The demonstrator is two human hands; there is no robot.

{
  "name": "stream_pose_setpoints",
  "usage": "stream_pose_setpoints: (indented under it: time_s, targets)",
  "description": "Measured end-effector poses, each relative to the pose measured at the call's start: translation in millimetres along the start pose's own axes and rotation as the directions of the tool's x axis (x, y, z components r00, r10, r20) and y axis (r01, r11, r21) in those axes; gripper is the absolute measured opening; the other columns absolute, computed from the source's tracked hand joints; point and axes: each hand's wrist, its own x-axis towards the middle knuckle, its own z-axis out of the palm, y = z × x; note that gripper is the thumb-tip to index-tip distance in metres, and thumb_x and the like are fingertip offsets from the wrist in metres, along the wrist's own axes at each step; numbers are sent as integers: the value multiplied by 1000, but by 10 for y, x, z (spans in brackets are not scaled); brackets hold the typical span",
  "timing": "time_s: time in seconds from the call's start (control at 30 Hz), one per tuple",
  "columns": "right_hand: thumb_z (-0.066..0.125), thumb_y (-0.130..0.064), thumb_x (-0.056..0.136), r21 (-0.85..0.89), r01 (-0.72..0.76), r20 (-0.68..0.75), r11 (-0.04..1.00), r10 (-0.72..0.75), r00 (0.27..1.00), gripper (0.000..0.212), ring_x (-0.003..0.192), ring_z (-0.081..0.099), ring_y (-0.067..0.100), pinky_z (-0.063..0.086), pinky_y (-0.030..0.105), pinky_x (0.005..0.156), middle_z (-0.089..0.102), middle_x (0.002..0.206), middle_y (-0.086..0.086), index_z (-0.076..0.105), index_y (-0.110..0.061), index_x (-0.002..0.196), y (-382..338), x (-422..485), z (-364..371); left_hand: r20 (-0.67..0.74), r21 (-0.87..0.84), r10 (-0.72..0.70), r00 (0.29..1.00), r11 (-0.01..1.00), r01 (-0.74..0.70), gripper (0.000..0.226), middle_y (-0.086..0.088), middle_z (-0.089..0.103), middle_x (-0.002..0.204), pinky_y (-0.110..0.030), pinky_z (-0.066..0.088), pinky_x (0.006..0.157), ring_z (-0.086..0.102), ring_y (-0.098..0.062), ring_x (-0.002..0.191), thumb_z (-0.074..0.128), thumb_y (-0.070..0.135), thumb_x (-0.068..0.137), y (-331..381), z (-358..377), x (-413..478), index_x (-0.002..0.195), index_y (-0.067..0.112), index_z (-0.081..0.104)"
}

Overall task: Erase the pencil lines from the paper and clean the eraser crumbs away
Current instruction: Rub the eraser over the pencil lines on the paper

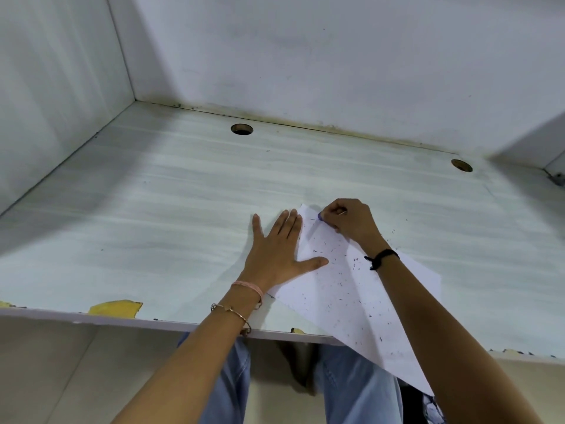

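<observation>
A white sheet of paper point(345, 289) lies turned at an angle on the desk, its near corner hanging over the front edge. Dark eraser crumbs point(339, 273) are scattered over it and on the desk to its right. My left hand point(275, 249) lies flat, fingers straight, pressing the sheet's left edge, thumb on the paper. My right hand point(348, 220) is curled at the sheet's far corner, pinching a small purple eraser point(320, 216) against the paper; only its tip shows.
The pale wood-grain desk point(171, 209) sits in a white-walled cubicle. Two round cable holes point(241, 129) point(461, 165) are near the back edge. Chipped yellow patches point(116, 308) mark the front edge. My knees in blue jeans point(351, 384) are below.
</observation>
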Motion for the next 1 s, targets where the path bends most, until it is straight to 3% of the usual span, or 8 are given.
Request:
stream_pose_setpoints:
  time_s: [0.17,0.23,0.3,0.37,0.5,0.63,0.77,1.0]
  targets:
    - [61,-11,90,253,-21,126,967,-12,992,11,64,62,16,54,28,69,65,75,3,70,-6,94,6,-382,21,-40,-226,-30,999,974,20,79,-1,11,164,-52,-18,115,5,-10,150,45,55,96,-35,-84,0,156,13,14]
    - [62,-7,89,283,-11,189,959,-44,981,11,66,65,15,53,22,69,67,83,4,70,-5,95,-21,-498,104,-80,-488,-95,992,872,44,59,-4,29,158,-48,-9,120,19,-14,147,49,29,99,-52,-156,-26,151,13,29]
    - [62,-4,88,220,38,195,975,-82,977,11,66,65,13,48,10,65,67,94,8,70,-3,96,-55,-575,182,-43,-721,-170,985,687,87,50,-4,38,152,-44,6,121,22,-16,144,47,13,98,-91,-225,-101,147,15,37]
    - [61,-3,87,151,67,149,986,-90,985,12,66,64,11,44,5,62,67,100,8,70,-4,95,-66,-589,214,-2,-790,-194,981,601,117,49,0,38,152,-41,18,120,21,-17,146,44,9,98,-186,-248,-191,146,17,41]
    - [64,-7,84,82,82,105,993,-91,990,12,78,63,14,43,3,67,70,99,2,72,-12,92,-49,-541,195,-31,-626,-99,995,778,58,54,3,34,156,-34,7,122,24,-13,146,41,31,93,-392,-197,-429,146,17,42]
    - [65,-4,82,49,109,121,993,-114,986,15,75,56,5,39,0,65,69,96,0,73,-11,93,-113,-543,199,57,-201,-30,998,979,41,91,12,3,163,-38,-13,119,-3,-2,149,12,75,80,-419,-188,-622,156,26,16]
    - [70,-11,80,44,154,187,987,-160,969,12,70,57,4,41,2,63,69,82,-2,73,-15,92,-272,-654,326,53,43,-117,992,992,115,102,12,-15,162,-53,-16,117,-17,-5,148,8,87,75,-312,-148,-642,156,28,-7]
    - [72,-6,76,-6,210,135,978,-207,969,9,64,58,3,43,6,61,68,74,-4,73,-11,84,-385,-702,516,-11,51,-153,988,987,153,108,11,-20,161,-56,-15,116,-23,-6,146,12,91,72,-292,-108,-631,156,28,-9]
